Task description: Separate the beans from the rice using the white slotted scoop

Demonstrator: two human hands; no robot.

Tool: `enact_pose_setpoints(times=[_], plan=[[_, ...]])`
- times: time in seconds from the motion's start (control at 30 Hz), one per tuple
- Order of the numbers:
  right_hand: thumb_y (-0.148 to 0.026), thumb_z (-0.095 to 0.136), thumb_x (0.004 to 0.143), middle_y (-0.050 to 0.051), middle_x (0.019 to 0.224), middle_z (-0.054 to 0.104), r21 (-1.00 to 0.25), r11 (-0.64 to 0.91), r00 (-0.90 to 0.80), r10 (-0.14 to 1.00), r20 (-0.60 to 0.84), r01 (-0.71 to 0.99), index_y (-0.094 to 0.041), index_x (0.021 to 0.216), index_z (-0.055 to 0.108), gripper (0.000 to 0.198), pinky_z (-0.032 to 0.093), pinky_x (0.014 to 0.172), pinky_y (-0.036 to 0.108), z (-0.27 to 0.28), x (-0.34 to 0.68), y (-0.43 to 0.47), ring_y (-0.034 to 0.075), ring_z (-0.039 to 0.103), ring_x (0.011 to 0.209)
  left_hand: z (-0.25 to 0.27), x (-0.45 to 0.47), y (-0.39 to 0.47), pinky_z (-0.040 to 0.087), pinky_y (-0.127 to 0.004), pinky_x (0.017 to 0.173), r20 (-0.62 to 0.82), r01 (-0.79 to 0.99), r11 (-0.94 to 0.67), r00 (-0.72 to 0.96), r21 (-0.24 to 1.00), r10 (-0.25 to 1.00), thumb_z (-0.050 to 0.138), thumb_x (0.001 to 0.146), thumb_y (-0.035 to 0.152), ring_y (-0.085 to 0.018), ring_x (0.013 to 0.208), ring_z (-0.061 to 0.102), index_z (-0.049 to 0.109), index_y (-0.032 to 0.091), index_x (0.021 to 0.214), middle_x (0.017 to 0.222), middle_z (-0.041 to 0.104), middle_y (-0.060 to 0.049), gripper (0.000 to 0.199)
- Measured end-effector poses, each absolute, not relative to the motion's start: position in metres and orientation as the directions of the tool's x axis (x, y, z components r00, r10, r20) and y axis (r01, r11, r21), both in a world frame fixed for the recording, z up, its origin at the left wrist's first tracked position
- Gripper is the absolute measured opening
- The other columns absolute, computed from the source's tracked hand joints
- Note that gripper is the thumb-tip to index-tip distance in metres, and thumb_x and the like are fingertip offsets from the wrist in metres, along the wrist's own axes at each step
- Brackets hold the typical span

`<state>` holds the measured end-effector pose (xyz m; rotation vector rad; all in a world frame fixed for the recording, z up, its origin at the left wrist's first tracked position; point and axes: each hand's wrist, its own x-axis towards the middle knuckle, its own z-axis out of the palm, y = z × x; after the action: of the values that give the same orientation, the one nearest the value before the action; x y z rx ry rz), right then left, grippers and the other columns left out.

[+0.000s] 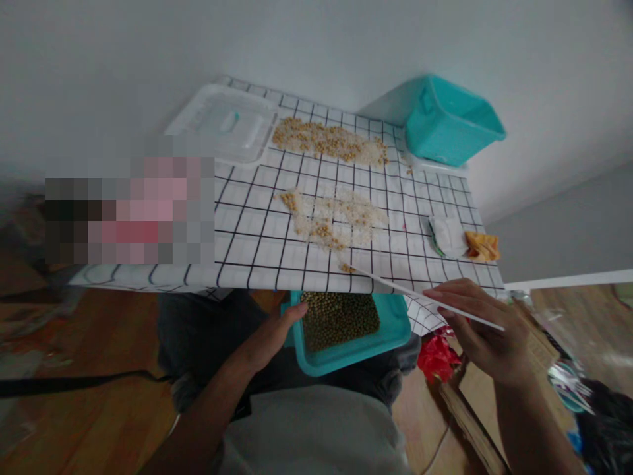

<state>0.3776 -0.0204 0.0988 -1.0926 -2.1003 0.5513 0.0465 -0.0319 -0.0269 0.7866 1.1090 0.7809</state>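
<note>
My left hand [271,335] grips the left rim of a turquoise tub [341,367] on my lap, thumb over the edge and the other fingers hidden below. Many small round greenish-brown beans [339,323] lie in the tub, just under the table's front edge. In my right hand [487,323] is a thin white stick [395,285], its tip touching the cloth beside a few yellowish beans [347,268] near that edge. Behind the tip spreads a thin patch of pale grains mixed with yellowish beans [341,214].
A longer band of beans and grains [329,140] lies farther back on the checked tablecloth [247,247]. A clear plastic lid [232,125] is at back left, an upright turquoise bin [445,128] at back right. Crumpled wrappers [450,236] rest at the right edge.
</note>
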Motion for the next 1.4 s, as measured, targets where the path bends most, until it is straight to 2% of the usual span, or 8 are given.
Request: enact_pose_setpoints(times=[0.17, 0.37, 0.5, 0.7, 0.97, 1.17, 1.27, 1.4], plan=[[-0.001, 0.064, 0.082, 0.010, 0.109, 0.071, -0.638, 0.557, -0.410, 0.828, 0.382, 0.532, -0.022, 0.122, 0.069, 0.046, 0.056, 0.079, 0.040, 0.098, 0.379, -0.025, 0.025, 0.067, 0.099, -0.027, 0.046, -0.032, 0.028, -0.050, 0.120, -0.466, -0.099, 0.498, 0.235, 0.861, 0.853, 0.054, 0.090, 0.054, -0.034, 0.138, 0.047, 0.067, 0.019, 0.125, 0.121, 0.075, -0.008, 0.051], [-0.002, 0.063, 0.083, 0.012, 0.113, 0.069, -0.668, 0.548, -0.436, 0.829, 0.351, 0.503, -0.021, 0.125, 0.067, 0.046, 0.056, 0.078, 0.041, 0.099, 0.379, -0.031, 0.026, 0.066, 0.101, -0.024, 0.047, -0.032, 0.032, -0.045, 0.119, -0.466, -0.192, 0.525, 0.283, 0.829, 0.838, 0.054, 0.092, 0.047, -0.031, 0.139, 0.047, 0.069, 0.018, 0.120, 0.136, 0.067, -0.007, 0.043], [-0.003, 0.062, 0.083, 0.012, 0.113, 0.070, -0.681, 0.560, -0.466, 0.814, 0.346, 0.472, -0.021, 0.126, 0.066, 0.047, 0.056, 0.077, 0.041, 0.101, 0.376, -0.032, 0.027, 0.066, 0.101, -0.026, 0.047, -0.032, 0.034, -0.047, 0.118, -0.474, -0.163, 0.525, 0.270, 0.835, 0.838, 0.055, 0.091, 0.049, -0.033, 0.136, 0.050, 0.068, 0.017, 0.122, 0.138, 0.066, -0.008, 0.046], [-0.003, 0.065, 0.082, 0.009, 0.109, 0.072, -0.631, 0.555, -0.367, 0.832, 0.417, 0.541, -0.024, 0.123, 0.069, 0.046, 0.055, 0.080, 0.040, 0.099, 0.368, -0.020, 0.025, 0.067, 0.098, -0.033, 0.045, -0.033, 0.033, -0.047, 0.118, -0.482, -0.152, 0.523, 0.241, 0.839, 0.842, 0.056, 0.091, 0.049, -0.033, 0.136, 0.050, 0.065, 0.019, 0.127, 0.138, 0.065, -0.008, 0.048], [-0.003, 0.063, 0.084, 0.011, 0.113, 0.070, -0.635, 0.589, -0.481, 0.798, 0.362, 0.500, -0.022, 0.126, 0.067, 0.046, 0.055, 0.082, 0.041, 0.105, 0.365, -0.016, 0.025, 0.065, 0.103, -0.032, 0.042, -0.033, 0.037, -0.046, 0.116, -0.502, -0.256, 0.586, 0.327, 0.769, 0.801, 0.055, 0.093, 0.045, -0.032, 0.132, 0.055, 0.065, 0.021, 0.127, 0.134, 0.068, -0.005, 0.042], [-0.004, 0.062, 0.084, 0.012, 0.114, 0.069, -0.638, 0.613, -0.567, 0.761, 0.317, 0.466, -0.018, 0.127, 0.065, 0.045, 0.054, 0.082, 0.040, 0.115, 0.368, -0.026, 0.025, 0.064, 0.105, -0.030, 0.046, -0.031, 0.034, -0.046, 0.118, -0.471, -0.223, 0.530, 0.268, 0.818, 0.841, 0.057, 0.091, 0.045, -0.033, 0.135, 0.051, 0.065, 0.022, 0.127, 0.139, 0.065, -0.005, 0.044], [-0.006, 0.062, 0.085, 0.013, 0.115, 0.069, -0.635, 0.625, -0.597, 0.742, 0.304, 0.453, -0.017, 0.126, 0.065, 0.043, 0.054, 0.083, 0.041, 0.117, 0.368, -0.029, 0.025, 0.063, 0.106, -0.028, 0.047, -0.030, 0.037, -0.048, 0.116, -0.475, -0.219, 0.536, 0.277, 0.815, 0.835, 0.056, 0.090, 0.047, -0.034, 0.133, 0.053, 0.062, 0.022, 0.131, 0.137, 0.066, -0.006, 0.048], [-0.005, 0.062, 0.085, 0.012, 0.115, 0.069, -0.640, 0.620, -0.557, 0.758, 0.340, 0.454, -0.018, 0.128, 0.064, 0.045, 0.054, 0.081, 0.041, 0.115, 0.364, -0.026, 0.025, 0.063, 0.105, -0.025, 0.045, -0.028, 0.035, -0.048, 0.117, -0.453, -0.175, 0.501, 0.254, 0.847, 0.855, 0.057, 0.089, 0.049, -0.034, 0.134, 0.052, 0.061, 0.022, 0.131, 0.135, 0.068, -0.006, 0.050]])
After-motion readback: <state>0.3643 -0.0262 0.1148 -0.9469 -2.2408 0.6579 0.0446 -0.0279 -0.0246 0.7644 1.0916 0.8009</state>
